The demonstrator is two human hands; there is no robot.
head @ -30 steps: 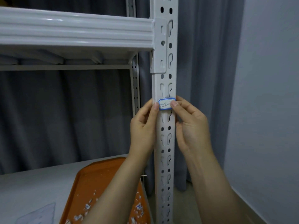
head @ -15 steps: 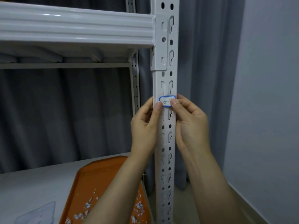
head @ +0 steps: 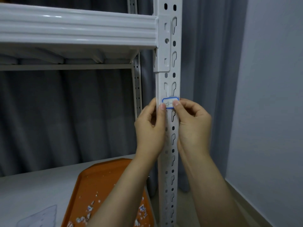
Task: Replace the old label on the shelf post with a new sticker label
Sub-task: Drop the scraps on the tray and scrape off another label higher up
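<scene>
A: Where is the sticker label (head: 169, 103)?
B: It lies flat on the front of the white shelf post (head: 168, 82), a bit below the shelf beam (head: 77, 28). It has a blue edge and a white middle with some dark writing.
A: Can you read the writing?
B: No. The thumbs hide part of it.
A: What does the left hand (head: 150, 133) do?
B: Its thumb presses the left end of the label onto the post. The other fingers are curled at the left side of the post. I cannot tell if they reach behind it.
A: And the right hand (head: 194, 128)?
B: It does the same on the other side. Its thumb presses the right end of the label, and its first finger touches the right edge of the post. The rest of its fingers are curled in.
A: What is down below?
B: An orange tray (head: 101, 181) lies on the lower shelf (head: 32, 190), left of the post. Little paper bits (head: 89, 208), white and blue, lie in it.
A: And behind?
B: A grey curtain (head: 65, 112) hangs behind the shelf. A pale wall (head: 270, 95) is on the right.
</scene>
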